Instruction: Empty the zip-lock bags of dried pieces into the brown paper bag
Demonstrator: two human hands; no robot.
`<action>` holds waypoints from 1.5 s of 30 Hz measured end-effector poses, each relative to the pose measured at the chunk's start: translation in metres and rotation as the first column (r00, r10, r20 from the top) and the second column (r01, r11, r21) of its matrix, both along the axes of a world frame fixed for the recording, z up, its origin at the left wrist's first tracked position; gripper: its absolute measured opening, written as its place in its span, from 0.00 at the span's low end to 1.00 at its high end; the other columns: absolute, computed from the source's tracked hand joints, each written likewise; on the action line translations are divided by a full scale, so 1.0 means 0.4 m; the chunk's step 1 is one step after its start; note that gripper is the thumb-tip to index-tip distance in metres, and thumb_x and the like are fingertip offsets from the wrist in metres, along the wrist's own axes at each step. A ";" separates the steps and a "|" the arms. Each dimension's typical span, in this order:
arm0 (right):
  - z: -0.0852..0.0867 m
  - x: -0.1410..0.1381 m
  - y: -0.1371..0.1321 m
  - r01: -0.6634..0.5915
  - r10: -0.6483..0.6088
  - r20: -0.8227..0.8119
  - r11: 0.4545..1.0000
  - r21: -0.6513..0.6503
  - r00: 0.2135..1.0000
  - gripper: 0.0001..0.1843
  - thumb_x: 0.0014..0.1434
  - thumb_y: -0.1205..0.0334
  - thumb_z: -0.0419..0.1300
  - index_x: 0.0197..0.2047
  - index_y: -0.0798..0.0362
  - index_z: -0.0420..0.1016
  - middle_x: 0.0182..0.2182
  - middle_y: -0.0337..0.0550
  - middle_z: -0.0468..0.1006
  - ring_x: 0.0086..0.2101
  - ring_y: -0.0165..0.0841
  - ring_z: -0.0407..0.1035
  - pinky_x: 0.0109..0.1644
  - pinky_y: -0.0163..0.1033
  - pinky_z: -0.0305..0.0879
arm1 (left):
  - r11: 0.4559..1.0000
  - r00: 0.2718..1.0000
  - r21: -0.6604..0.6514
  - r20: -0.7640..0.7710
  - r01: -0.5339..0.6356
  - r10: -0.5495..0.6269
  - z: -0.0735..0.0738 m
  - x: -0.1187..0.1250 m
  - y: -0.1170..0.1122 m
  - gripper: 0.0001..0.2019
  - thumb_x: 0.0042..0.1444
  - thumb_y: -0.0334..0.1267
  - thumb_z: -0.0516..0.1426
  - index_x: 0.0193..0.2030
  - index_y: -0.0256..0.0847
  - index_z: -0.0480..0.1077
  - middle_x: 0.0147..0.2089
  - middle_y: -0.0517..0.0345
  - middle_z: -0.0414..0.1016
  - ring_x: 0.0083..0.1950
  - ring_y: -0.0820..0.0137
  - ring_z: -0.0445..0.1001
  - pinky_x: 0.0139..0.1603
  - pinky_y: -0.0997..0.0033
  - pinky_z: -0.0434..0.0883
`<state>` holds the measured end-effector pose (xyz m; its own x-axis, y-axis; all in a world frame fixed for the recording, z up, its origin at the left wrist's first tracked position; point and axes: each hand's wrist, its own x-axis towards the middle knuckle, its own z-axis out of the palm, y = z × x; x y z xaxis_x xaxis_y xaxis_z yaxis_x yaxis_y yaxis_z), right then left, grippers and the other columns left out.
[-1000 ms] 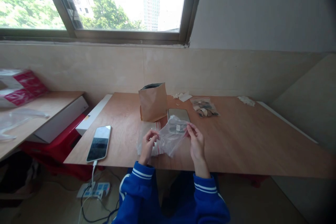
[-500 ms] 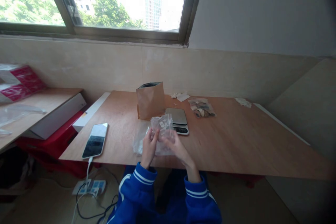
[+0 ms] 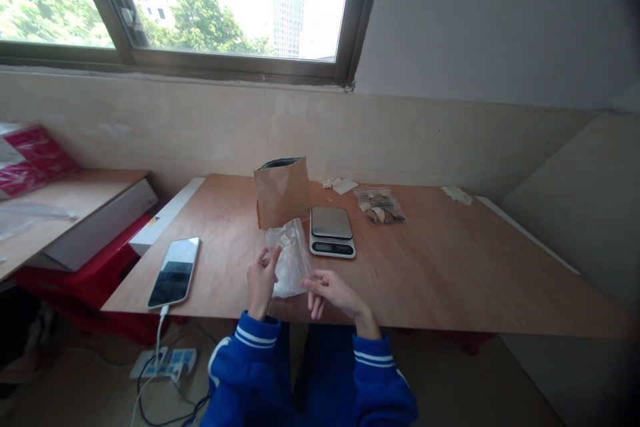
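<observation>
A clear plastic zip bag (image 3: 291, 257) with a small white label lies on other clear plastic at the front of the table. My left hand (image 3: 261, 280) is over its left side, fingers loosely bent and thumb apart. At the bag's lower right edge is my right hand (image 3: 333, 292), its fingers spread and its fingertips close to the plastic; whether they touch it is unclear. Just beyond stands a kitchen scale (image 3: 331, 227) with a bare metal plate. Behind the bag, an open brown paper pouch (image 3: 283, 193) stands upright.
A zip bag of brown and pale dried slices (image 3: 381, 207) lies right of the scale. White scraps (image 3: 344, 185) are near the wall. A phone (image 3: 175, 272) with a charging cable lies at the left, above a power strip (image 3: 165, 361) on the floor.
My hands have moved apart and let go of the clear zip bag, which was raised between them and partly covered the scale. It now lies further left, and the scale shows fully.
</observation>
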<state>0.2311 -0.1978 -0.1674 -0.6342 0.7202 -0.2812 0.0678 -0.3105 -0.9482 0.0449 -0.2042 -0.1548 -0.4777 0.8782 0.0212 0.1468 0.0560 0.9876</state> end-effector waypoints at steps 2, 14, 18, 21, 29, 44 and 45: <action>-0.019 0.044 0.026 0.179 -0.182 0.031 0.980 0.089 0.983 0.31 0.53 0.35 0.61 0.45 0.55 0.69 0.24 0.42 0.78 0.21 0.34 0.73 0.23 0.36 0.68 | 1.000 0.998 -0.018 -0.059 -0.019 0.018 -0.008 -0.026 0.005 0.36 0.46 0.67 0.57 0.46 0.33 0.74 0.13 0.68 0.59 0.17 0.69 0.63 0.24 0.71 0.59; -0.146 0.289 0.413 0.314 -0.986 0.093 0.132 0.940 0.136 0.29 0.49 0.64 0.55 0.56 0.63 0.64 0.57 0.65 0.62 0.58 0.50 0.58 0.60 0.53 0.55 | 0.984 0.801 0.164 -0.580 -0.067 0.151 -0.142 -0.097 0.035 0.24 0.54 0.47 0.57 0.54 0.36 0.63 0.46 0.44 0.70 0.50 0.53 0.71 0.52 0.47 0.69; -0.163 0.301 0.440 0.291 -0.985 0.172 0.170 0.941 0.018 0.22 0.54 0.64 0.53 0.52 0.61 0.67 0.50 0.61 0.67 0.50 0.48 0.64 0.54 0.49 0.58 | 0.971 0.781 0.239 -0.605 -0.004 0.152 -0.149 -0.068 0.046 0.29 0.57 0.46 0.56 0.61 0.33 0.57 0.55 0.39 0.63 0.53 0.53 0.67 0.56 0.43 0.67; -0.163 0.308 0.447 0.292 -0.982 0.187 0.169 0.941 -0.035 0.17 0.56 0.63 0.53 0.48 0.59 0.70 0.45 0.59 0.69 0.45 0.47 0.66 0.51 0.49 0.59 | 0.991 0.755 0.112 -0.655 0.068 0.022 -0.128 -0.058 0.050 0.26 0.57 0.44 0.57 0.62 0.39 0.62 0.59 0.39 0.61 0.56 0.51 0.65 0.57 0.43 0.66; -0.150 0.323 0.428 0.401 -0.995 -0.087 -0.096 0.911 -0.041 0.11 0.57 0.64 0.51 0.36 0.55 0.73 0.37 0.51 0.71 0.42 0.44 0.67 0.51 0.50 0.61 | 1.000 0.607 0.008 -0.795 0.003 0.004 -0.094 0.012 0.010 0.19 0.60 0.40 0.56 0.58 0.52 0.71 0.74 0.46 0.49 0.75 0.45 0.40 0.67 0.34 0.43; 0.097 0.120 0.145 0.796 -0.796 -0.596 -0.425 0.432 -0.101 0.16 0.57 0.49 0.61 0.39 0.54 0.69 0.35 0.46 0.76 0.35 0.36 0.72 0.42 0.42 0.69 | 0.851 0.496 -0.400 -0.693 0.340 -0.523 -0.094 0.014 0.011 0.23 0.60 0.41 0.55 0.63 0.55 0.65 0.72 0.54 0.56 0.74 0.54 0.48 0.70 0.36 0.32; 0.120 0.102 0.106 0.834 -0.785 -0.613 -0.395 0.384 -0.090 0.17 0.58 0.49 0.62 0.40 0.54 0.68 0.34 0.45 0.76 0.34 0.35 0.73 0.41 0.41 0.69 | 0.864 0.520 -0.359 -0.692 0.353 -0.500 -0.079 0.021 0.009 0.21 0.59 0.40 0.55 0.60 0.53 0.68 0.71 0.54 0.59 0.74 0.53 0.47 0.69 0.35 0.30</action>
